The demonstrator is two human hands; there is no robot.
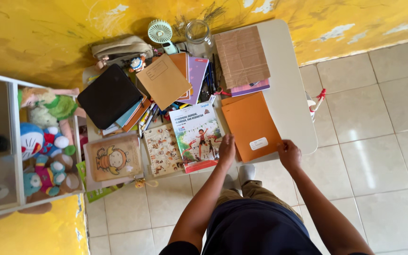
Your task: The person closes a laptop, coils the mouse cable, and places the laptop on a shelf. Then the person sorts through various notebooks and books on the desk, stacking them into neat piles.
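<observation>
Left hand (226, 148): rests palm-down at the near edge of the table (289, 94), fingers flat and together, laid across the seam between the picture book (197, 137) and the orange folder (251, 125). It clamps nothing.

Right hand (289, 153): fingers curled down onto the near right corner of the orange folder, at the table edge. Whether it pinches the corner or only presses on it cannot be told.

The orange folder lies flat between the two hands and extends away from them. A white label (259, 143) sits just ahead of the right hand. Beyond the folder's far end lies a brown cardboard sheet (242, 56) over a pink notebook (251, 88).

Left of the left hand, past the picture book, lies a patterned notebook (162, 150), then a cartoon-print pouch (113, 158). Farther out stand a black case (109, 96), a tan folder (163, 80), a glass jar (198, 35) and a small green fan (160, 32).
</observation>
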